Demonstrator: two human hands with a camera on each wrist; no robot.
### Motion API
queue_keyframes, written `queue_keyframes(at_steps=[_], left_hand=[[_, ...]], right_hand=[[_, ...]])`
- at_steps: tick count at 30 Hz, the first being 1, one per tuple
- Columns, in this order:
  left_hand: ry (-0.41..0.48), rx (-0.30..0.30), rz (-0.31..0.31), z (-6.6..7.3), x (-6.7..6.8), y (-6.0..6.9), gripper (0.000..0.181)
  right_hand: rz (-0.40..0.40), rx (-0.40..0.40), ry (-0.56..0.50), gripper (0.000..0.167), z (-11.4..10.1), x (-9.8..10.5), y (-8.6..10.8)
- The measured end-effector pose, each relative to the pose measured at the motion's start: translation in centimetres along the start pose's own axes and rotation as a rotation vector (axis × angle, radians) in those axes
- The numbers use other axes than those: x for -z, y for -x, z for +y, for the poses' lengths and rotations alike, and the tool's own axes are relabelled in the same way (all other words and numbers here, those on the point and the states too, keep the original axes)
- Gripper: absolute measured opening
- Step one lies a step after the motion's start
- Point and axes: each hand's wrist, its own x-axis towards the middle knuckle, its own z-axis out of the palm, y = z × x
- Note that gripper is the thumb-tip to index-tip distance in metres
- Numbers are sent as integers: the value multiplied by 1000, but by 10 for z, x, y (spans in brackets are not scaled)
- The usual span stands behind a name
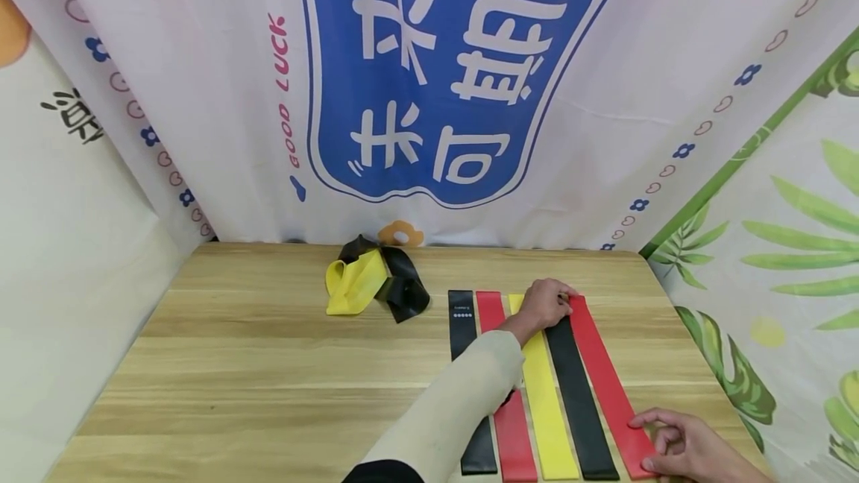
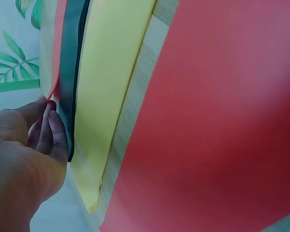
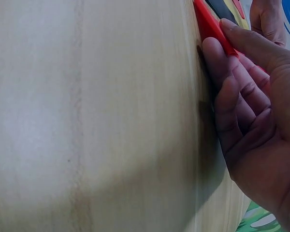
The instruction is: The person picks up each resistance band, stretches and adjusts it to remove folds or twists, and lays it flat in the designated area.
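Near the table's right side lies the rightmost red resistance band (image 1: pixel 606 367), stretched lengthwise from far to near. My left hand (image 1: pixel 543 305) reaches across and pinches its far end; the left wrist view shows thumb and fingertips on the red edge. At the near end, my right hand (image 1: pixel 691 447) grips the same band between thumb and fingers, as the right wrist view also shows. Just left of it, a black band (image 1: pixel 582 401) and a yellow band (image 1: pixel 552 416) lie flat. My left forearm partly covers another red band (image 1: pixel 513 431) and a black band with white print (image 1: pixel 463 323).
A loose crumpled heap of a yellow band (image 1: pixel 356 282) and black bands (image 1: pixel 406 293) sits at the back middle of the wooden table (image 1: pixel 235 364). A printed curtain (image 1: pixel 255 95) hangs behind the table, and a leaf-patterned cloth (image 1: pixel 805 304) borders its right side.
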Motion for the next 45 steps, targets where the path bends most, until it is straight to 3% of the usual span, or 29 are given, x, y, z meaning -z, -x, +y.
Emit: queue_keyframes(at_steps=[6, 14, 26, 31, 38, 42, 45], left_hand=[[-20, -13, -11, -2, -2, 0, 29], [-79, -21, -80, 1, -3, -1, 35], [-173, -34, -107, 0, 0, -3, 38], [-173, -38, -112, -2, -1, -4, 38], [-172, -36, -122, 2, 2, -5, 40], [-158, -48, -126, 6, 5, -5, 40], [-127, -50, -119, 10, 9, -5, 41]], right_hand=[[-8, -8, -33, 52, 3, -1, 0], [-7, -19, -47, 52, 5, -2, 0], [3, -47, -30, 55, 2, -3, 1], [-19, -34, 7, 52, 2, 1, 2], [4, -86, 72, 45, -2, 8, 4], [11, -55, 80, 44, -8, 11, 2], [17, 17, 110, 42, -14, 14, -1]])
